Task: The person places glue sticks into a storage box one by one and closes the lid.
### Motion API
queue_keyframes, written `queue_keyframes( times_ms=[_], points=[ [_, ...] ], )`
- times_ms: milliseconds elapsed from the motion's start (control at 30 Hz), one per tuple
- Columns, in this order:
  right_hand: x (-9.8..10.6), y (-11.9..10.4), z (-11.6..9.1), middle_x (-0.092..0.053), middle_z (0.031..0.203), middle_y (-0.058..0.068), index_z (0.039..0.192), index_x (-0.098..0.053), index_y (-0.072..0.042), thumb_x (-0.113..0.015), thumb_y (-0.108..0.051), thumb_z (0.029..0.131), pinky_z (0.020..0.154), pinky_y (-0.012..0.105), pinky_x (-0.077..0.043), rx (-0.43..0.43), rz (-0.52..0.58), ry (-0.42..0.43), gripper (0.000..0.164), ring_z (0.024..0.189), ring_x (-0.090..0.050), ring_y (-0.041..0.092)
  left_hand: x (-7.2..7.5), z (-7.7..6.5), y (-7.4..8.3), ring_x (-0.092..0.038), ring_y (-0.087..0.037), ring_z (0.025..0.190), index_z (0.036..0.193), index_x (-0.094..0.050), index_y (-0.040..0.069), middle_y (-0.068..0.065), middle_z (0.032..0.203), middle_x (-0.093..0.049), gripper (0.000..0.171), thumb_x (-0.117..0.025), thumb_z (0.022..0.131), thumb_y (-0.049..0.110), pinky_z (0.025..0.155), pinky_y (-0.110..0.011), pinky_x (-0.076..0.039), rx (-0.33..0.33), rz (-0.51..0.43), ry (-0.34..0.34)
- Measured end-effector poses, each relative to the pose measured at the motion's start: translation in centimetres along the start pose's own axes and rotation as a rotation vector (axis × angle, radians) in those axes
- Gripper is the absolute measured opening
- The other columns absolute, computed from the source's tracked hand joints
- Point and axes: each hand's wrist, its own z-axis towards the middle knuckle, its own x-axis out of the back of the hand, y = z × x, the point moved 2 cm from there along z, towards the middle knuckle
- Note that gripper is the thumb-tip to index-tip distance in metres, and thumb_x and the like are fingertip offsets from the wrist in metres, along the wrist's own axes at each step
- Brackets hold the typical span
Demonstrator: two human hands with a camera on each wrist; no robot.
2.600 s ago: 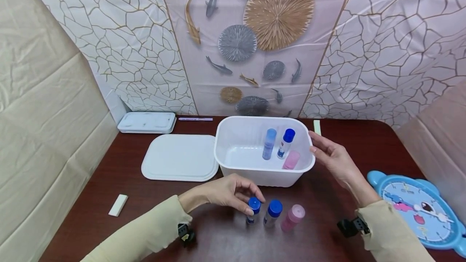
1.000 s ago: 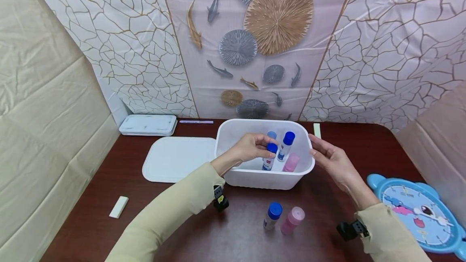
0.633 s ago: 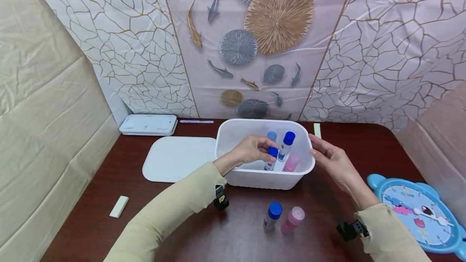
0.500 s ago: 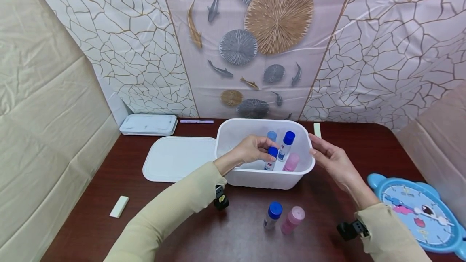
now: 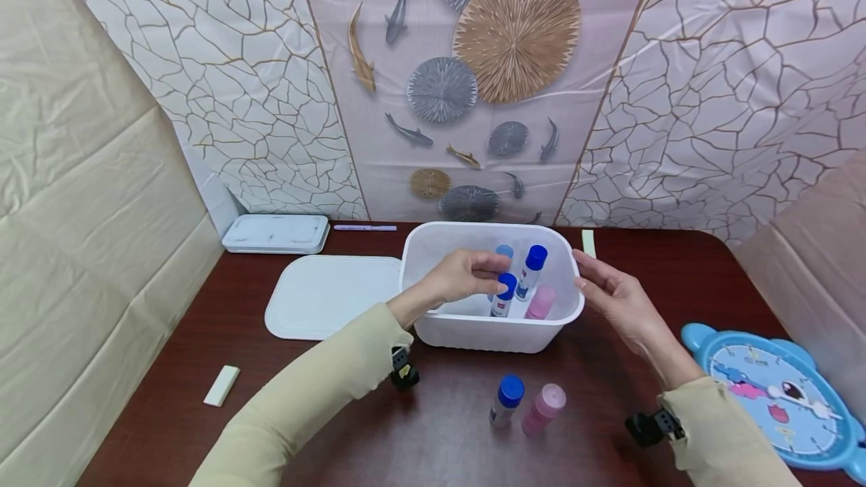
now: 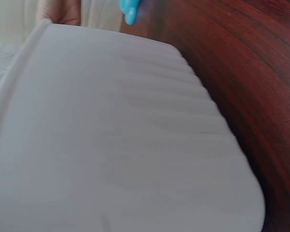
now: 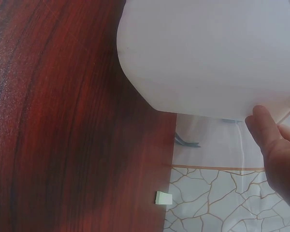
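Observation:
My left hand [image 5: 460,276] is inside the white plastic bin [image 5: 473,334], its thumb at the cap of a blue-capped glue stick [image 5: 501,307] and its fingers drawn a little back from the cap. Beside it stand a light-blue stick [image 5: 504,250], partly behind the fingers, another blue-capped glue stick [image 5: 531,276] and a pink stick [image 5: 540,302]. My right hand [image 5: 619,295] touches the bin's right end with extended fingers; the right wrist view shows its fingers [image 7: 262,123] against the outer wall. The left wrist view shows only the bin's wall [image 6: 111,125], hiding the left hand.
A blue-capped glue stick [image 5: 507,401] and a pink stick [image 5: 544,409] stand in front of the bin. The white lid [image 5: 331,297] lies left, with a white case [image 5: 276,234] and purple pen [image 5: 365,228] behind. A blue clock-like board [image 5: 774,397] lies right; a white eraser-like block [image 5: 221,385] lies left.
My left hand picked up a blue-capped glue stick from the table and set it in the bin. Just now its fingers have shifted slightly left off the cap. The right hand stays put.

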Motion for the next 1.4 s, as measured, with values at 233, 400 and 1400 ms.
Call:
queue_keyframes(
  times_ms=[233, 400, 1400],
  points=[
    [0.2, -0.1, 0.1, -0.030, 0.150, 0.021, 0.148, -0.025, -0.005, -0.052, -0.025, 0.097, 0.086, 0.013, -0.047, -0.020, -0.019, -0.003, 0.061, 0.133, -0.033, 0.039, 0.7, -2.6, 2.2, -0.062, -0.023, 0.109, 0.123, -0.059, -0.001, -0.019, 0.121, -0.062, 0.039, -0.068, 0.085, 0.003, 0.087, -0.026, -0.052, -0.169, -0.103, -0.049],
    [0.4, -0.1, 0.2, -0.031, 0.150, 0.021, 0.148, -0.025, -0.006, -0.052, -0.027, 0.097, 0.087, 0.014, -0.047, -0.018, -0.026, 0.000, 0.061, 0.132, -0.038, 0.035, -0.5, -5.3, 2.7, -0.065, -0.021, 0.103, 0.117, -0.058, -0.007, -0.023, 0.115, -0.063, 0.035, -0.066, 0.083, -0.005, 0.089, -0.030, -0.052, -0.237, -0.176, -0.264],
    [0.1, 0.3, 0.2, -0.032, 0.149, 0.021, 0.148, -0.026, -0.006, -0.053, -0.027, 0.097, 0.085, 0.010, -0.046, -0.021, -0.014, 0.007, 0.061, 0.129, -0.043, 0.023, -6.3, -7.7, -2.8, -0.064, -0.003, 0.090, 0.115, -0.058, -0.009, -0.030, 0.119, -0.056, 0.037, -0.067, 0.079, -0.012, 0.088, -0.024, -0.051, -0.088, -0.299, -0.433]
  ],
)
